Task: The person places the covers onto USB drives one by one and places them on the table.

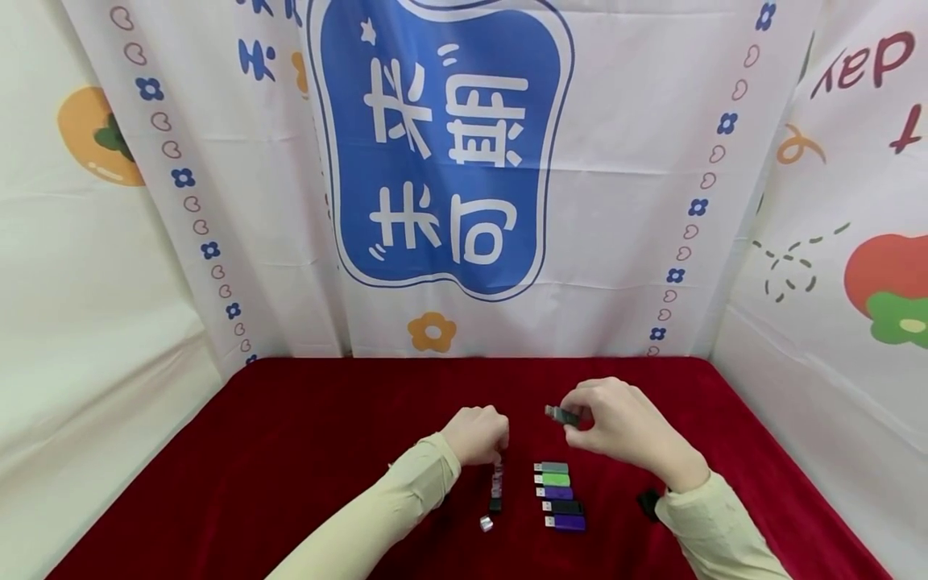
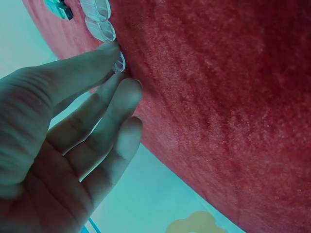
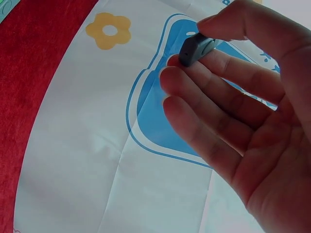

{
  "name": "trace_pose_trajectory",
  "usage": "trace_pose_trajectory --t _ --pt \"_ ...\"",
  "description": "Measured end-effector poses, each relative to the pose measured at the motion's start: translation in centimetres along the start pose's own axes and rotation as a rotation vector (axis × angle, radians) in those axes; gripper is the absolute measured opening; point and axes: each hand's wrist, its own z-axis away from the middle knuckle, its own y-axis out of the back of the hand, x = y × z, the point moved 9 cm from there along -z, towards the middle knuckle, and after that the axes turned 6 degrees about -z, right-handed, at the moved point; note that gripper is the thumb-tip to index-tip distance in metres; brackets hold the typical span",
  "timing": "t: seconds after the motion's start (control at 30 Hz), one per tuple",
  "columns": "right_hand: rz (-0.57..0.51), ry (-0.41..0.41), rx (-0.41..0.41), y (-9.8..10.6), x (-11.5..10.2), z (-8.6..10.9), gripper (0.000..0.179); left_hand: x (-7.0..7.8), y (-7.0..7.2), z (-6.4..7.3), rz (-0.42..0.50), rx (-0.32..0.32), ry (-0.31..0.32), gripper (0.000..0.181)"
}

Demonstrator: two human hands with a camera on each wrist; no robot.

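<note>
My right hand (image 1: 616,423) is raised over the far right of the red cloth and pinches a dark grey USB flash drive (image 1: 561,416), its metal plug pointing left. In the right wrist view, thumb and fingertips hold the grey drive (image 3: 194,48) by its sides. At the far end of a row of clear caps (image 1: 497,481), my left hand (image 1: 476,435) reaches down to the cloth. Its thumb and forefinger pinch a small clear cap (image 2: 120,63), partly hidden by the fingers, close beside the other clear caps (image 2: 100,30).
Several flash drives lie in a column, plugs left: grey (image 1: 554,467), green (image 1: 556,479), purple (image 1: 557,492), black (image 1: 565,507) and another purple (image 1: 569,523). A black cap (image 1: 495,505) and a tilted clear cap (image 1: 486,524) lie nearer. A black object (image 1: 648,504) is beside the right sleeve.
</note>
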Motion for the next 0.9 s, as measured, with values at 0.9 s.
trace_pose_trajectory --t 0.9 --pt "0.035 -0.023 0.000 0.0 0.7 0.0 0.013 0.4 -1.1 -1.3 0.049 -0.025 -0.110 0.024"
